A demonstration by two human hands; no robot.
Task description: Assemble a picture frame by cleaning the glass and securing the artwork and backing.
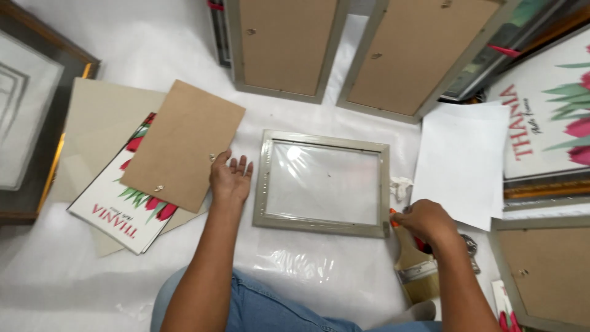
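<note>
One grey rectangular picture frame with clear glass (pixel 322 183) in the middle, left hand (pixel 230 178) beside it, fingers spread, touching one brown backing board (pixel 183 144), right hand (pixel 426 220) at its right corner, fingers curled on one small orange tool (pixel 393 214), two grey frames face down (pixel 283 46) above it

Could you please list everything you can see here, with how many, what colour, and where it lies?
open frame: one, grey-green, centre, back up, clear pane showing
backing board: one, brown, left of centre, lying on the prints
tulip prints: a small stack, white with red flowers, lower left
closed frames: two, grey-green with brown backs, top
white sheet: one, right of the open frame
brush: one, pale wooden handle, lower right
left hand: open, fingertips at the backing board's edge
right hand: at the open frame's lower right corner, around something orange; grip unclear
</note>
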